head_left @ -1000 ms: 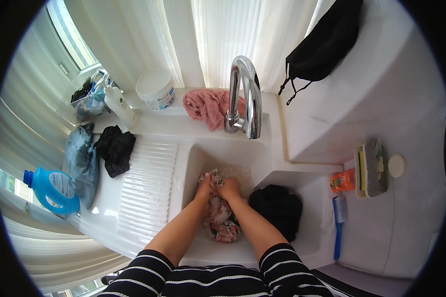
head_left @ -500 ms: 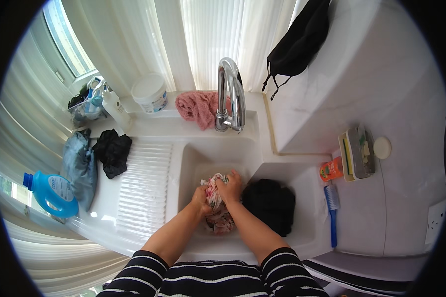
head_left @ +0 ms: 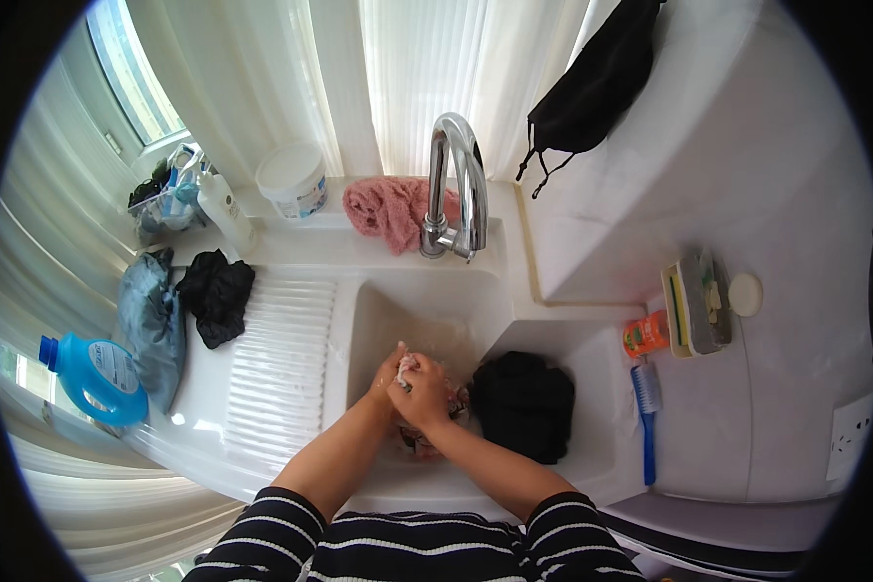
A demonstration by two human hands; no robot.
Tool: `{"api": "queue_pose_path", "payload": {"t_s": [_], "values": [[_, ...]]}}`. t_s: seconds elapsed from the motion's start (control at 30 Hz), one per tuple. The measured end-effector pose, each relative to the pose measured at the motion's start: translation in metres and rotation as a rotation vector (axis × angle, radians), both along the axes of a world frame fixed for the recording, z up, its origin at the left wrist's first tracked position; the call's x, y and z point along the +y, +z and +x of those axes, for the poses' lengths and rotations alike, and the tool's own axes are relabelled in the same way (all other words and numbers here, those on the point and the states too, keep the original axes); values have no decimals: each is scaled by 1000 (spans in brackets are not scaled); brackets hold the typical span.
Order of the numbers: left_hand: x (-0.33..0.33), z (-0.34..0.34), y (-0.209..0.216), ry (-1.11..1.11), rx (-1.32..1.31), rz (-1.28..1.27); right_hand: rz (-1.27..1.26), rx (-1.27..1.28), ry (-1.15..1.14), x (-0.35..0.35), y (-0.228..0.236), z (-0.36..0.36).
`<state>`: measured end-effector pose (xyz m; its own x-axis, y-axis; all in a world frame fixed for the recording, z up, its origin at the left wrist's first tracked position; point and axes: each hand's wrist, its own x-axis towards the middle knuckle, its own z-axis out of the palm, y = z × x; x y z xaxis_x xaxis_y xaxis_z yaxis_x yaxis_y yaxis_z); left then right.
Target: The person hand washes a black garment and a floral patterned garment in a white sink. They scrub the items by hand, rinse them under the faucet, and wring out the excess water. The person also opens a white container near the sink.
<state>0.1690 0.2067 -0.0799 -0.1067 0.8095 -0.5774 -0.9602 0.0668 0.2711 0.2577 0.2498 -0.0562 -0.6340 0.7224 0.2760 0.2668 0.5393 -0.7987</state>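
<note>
Over the sink basin (head_left: 383, 306), a wet pink-and-white floral cloth (head_left: 406, 368) is bunched between my hands. My left hand (head_left: 387, 374) is closed around it from the left. From the right, my right hand (head_left: 425, 392) presses against the left with its fingers curled over the same cloth. The rest of the cloth hangs below the hands into the basin, partly covered by my wrists. A black garment (head_left: 522, 405) lies in a heap in the basin to the right, just beside my right forearm.
A chrome faucet (head_left: 438, 179) rises behind the basin, beside a pink towel (head_left: 383, 209). The ribbed washboard (head_left: 281, 359) is left, with black cloth (head_left: 215, 296), a grey-blue garment (head_left: 150, 320) and a blue jug (head_left: 105, 378). At right are a blue brush (head_left: 647, 417) and an orange container (head_left: 646, 336).
My hands have come closer together, the right one shifting left and down against the left. Less of the floral cloth shows between them now.
</note>
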Motion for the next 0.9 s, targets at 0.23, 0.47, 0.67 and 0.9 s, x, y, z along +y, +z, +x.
{"api": "queue_pose_path", "payload": {"t_s": [0.23,0.47,0.67,0.9], "values": [[8,-1,-8,-140,86,-183,-131,-234,-273,64,-66,-5],[8,-30,2,198,750,-511,199,-270,-191,94,-66,-1],[8,-3,-68,-280,1596,-757,224,-985,245,71,-48,-12],[11,-22,-59,-305,1256,-685,109,-923,84,94,-76,-22]]}}
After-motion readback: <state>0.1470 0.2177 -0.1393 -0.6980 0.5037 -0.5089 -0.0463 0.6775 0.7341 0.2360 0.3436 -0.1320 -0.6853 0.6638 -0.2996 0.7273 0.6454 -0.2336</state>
